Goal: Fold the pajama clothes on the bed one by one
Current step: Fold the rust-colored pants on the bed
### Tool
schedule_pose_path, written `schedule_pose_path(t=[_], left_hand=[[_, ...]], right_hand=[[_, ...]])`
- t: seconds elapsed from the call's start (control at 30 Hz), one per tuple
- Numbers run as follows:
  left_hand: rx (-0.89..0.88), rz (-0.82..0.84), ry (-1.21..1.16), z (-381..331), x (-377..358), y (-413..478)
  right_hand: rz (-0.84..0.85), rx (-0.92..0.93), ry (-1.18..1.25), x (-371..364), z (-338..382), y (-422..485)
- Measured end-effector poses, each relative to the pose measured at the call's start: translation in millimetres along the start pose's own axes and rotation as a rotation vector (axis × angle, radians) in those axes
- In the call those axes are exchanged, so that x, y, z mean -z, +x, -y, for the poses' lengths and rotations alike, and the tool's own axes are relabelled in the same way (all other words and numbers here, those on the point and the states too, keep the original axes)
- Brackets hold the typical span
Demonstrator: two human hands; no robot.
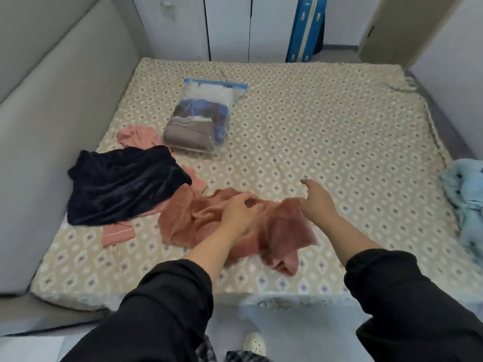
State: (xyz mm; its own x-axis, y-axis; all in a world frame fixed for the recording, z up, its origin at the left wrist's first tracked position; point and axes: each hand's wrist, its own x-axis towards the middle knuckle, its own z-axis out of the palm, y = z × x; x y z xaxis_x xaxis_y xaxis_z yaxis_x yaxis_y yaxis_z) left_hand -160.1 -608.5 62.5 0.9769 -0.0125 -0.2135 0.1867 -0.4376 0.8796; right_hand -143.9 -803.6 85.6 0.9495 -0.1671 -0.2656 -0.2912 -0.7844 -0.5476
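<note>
Pink and soft, the fleece pajama piece (183, 220) lies crumpled near the front edge of the bed (326, 131), seen from my head camera. My left hand (236, 214) rests on its middle, fingers curled and pinching a fold of the fleece. My right hand (317, 201) is just above the garment's right part, its fingers loose and spread, holding nothing; the cloth under it is blurred.

To the left a dark navy velvet garment (122, 184) lies heaped on thinner pink pajama pieces (117, 235) that have pale piping. Its lower right edge is just beside the fleece. Farther back a clear zip bag (201, 126) holds folded clothes. A light blue garment (467, 202) sits at the bed's right edge. A blue suitcase (307, 27) stands beyond the far end of the bed.
</note>
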Motion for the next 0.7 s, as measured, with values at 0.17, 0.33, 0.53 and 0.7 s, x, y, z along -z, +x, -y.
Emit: schedule_pose_path(t=[0.17,0.33,0.53,0.7], left_hand=[[0.094,0.048,0.099,48.4,1.1,-11.1],[0.062,0.09,0.239,128.5,4.1,0.8],[-0.054,0.095,0.443,244.2,-7.2,24.1],[-0.155,0.04,0.812,324.2,-38.8,62.1]], right_hand=[[0.095,0.021,-0.072,-46.7,-11.6,-22.0],[0.173,0.037,-0.16,-134.9,-17.6,-18.5],[0.202,0.069,-0.377,-253.8,-45.0,10.7],[0.242,0.059,-0.389,-328.3,-89.4,42.9]])
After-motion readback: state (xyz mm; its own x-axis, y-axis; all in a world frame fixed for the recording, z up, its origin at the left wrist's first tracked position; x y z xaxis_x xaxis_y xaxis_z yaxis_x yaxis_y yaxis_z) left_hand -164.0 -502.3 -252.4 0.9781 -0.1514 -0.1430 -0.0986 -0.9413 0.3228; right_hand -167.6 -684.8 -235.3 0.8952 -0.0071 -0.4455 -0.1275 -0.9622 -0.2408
